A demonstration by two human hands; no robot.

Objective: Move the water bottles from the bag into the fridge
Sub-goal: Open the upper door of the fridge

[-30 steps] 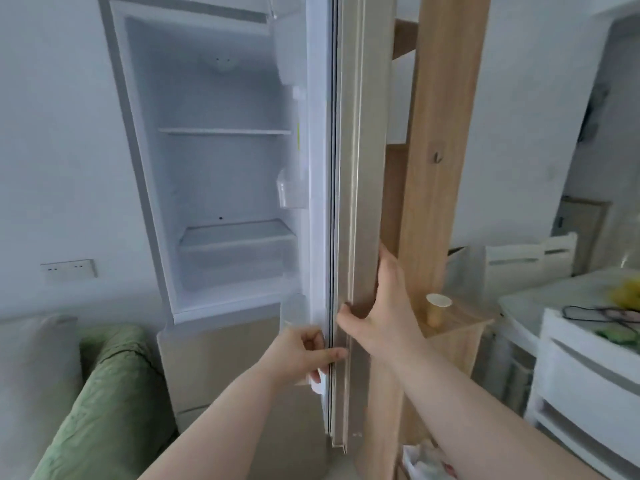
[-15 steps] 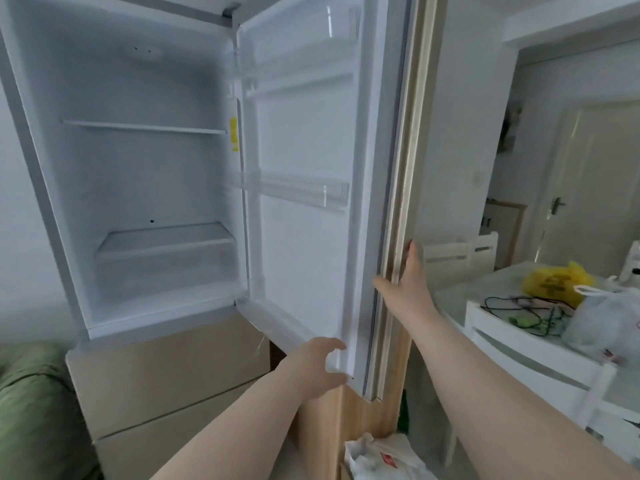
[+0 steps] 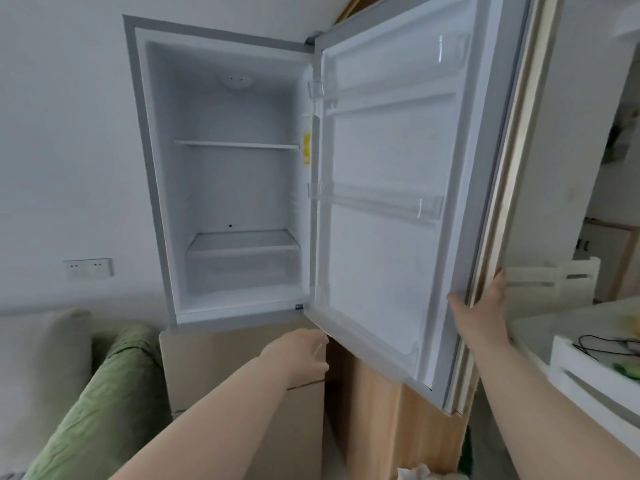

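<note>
The fridge (image 3: pixel 235 188) stands open at the far wall, its door (image 3: pixel 398 237) swung right. The right hand (image 3: pixel 481 313) grips the door's outer edge. The left hand (image 3: pixel 298 351), loosely curled, holds nothing just below the hinge corner. A white bag (image 3: pixel 415 474) lies near, contents hidden.

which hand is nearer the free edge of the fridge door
Right. The right hand grips the door at its free edge, thumb on the inner side. The left hand is low by the hinge-side bottom corner, away from that edge.
</note>
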